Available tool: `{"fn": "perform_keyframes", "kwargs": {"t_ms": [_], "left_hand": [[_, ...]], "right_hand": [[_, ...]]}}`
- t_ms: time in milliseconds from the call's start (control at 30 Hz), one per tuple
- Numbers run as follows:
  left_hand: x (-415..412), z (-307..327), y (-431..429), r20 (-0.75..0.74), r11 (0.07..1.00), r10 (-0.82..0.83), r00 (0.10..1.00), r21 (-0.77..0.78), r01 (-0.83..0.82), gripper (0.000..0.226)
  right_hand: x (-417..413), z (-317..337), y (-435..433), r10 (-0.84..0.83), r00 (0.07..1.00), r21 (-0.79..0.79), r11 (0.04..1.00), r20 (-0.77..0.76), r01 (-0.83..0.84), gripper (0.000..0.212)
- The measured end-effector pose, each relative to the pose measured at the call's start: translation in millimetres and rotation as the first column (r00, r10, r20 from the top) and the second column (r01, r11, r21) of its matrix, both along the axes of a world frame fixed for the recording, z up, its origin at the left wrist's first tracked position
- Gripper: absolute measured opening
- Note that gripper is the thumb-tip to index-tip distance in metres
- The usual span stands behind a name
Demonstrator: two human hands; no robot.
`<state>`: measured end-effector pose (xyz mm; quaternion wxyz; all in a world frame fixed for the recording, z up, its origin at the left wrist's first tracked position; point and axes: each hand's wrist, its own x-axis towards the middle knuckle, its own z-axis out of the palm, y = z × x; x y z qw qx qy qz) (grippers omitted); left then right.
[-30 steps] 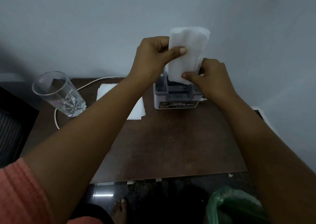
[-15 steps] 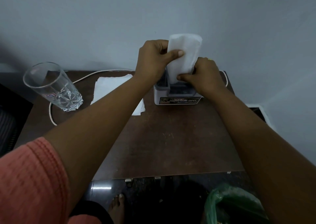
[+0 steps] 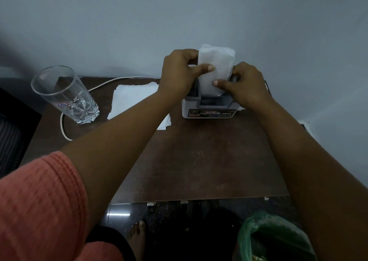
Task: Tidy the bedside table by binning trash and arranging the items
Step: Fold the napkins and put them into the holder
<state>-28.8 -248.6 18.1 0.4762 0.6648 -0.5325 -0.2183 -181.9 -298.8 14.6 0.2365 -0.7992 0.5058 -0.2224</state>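
Lower now: soft folded tissue (image 3: 216, 67) in boxy holder (image 3: 207, 108)

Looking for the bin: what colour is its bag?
The bag is green, seen bottom right in the head view.

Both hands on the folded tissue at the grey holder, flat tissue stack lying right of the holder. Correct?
Not quite. The head view shows the flat tissue stack lying left of the grey holder, between it and the glass. The rest holds: the left hand and right hand both pinch the folded tissue at the holder.
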Motion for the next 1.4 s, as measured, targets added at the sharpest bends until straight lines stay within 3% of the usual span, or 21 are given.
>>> {"fn": "perform_keyframes", "kwargs": {"t_ms": [133, 333, 500, 967, 1133, 1300, 1400], "left_hand": [[-1.0, -4.2, -1.6, 0.048, 0.998, 0.032, 0.998, 0.043, -0.035, 0.029], [-6.0, -0.9, -6.2, 0.117, 0.997, 0.067, 0.991, 0.020, -0.070, 0.025], [-9.1, -5.6, -5.9, 0.183, 0.995, 0.081, 0.980, 0.051, -0.091, 0.023], [-7.2, -16.5, 4.3, -0.021, 0.995, 0.091, 0.996, 0.036, -0.090, 0.016], [-4.5, -19.1, -0.5, -0.020, 0.995, 0.090, 0.996, 0.043, -0.089, 0.017], [0.2, -21.4, 2.4, -0.046, 0.993, 0.115, 0.992, -0.016, -0.116, 0.019], [2.7, -23.9, 3.7, -0.053, 0.993, 0.117, 0.992, -0.013, -0.118, 0.020]], "right_hand": [[2.4, -6.5, 0.7, -0.011, 0.999, -0.041, 0.999, -0.033, 0.010, 0.031], [-3.7, -3.6, -3.1, -0.028, 0.997, -0.049, 0.998, 0.074, 0.032, 0.031], [-5.1, -8.5, -2.0, -0.023, 0.999, -0.055, 0.998, 0.041, 0.025, 0.033], [-2.4, -11.0, -2.9, -0.078, 0.996, -0.050, 0.996, 0.043, 0.080, 0.028], [-1.7, -11.3, -3.4, -0.087, 0.995, -0.030, 0.996, 0.045, 0.088, 0.028], [-5.6, -9.9, -2.2, -0.088, 0.966, 0.051, 0.996, 0.245, 0.078, 0.025], [-7.3, -10.7, -1.2, -0.089, 0.954, 0.095, 0.993, 0.287, 0.064, 0.026]]}}
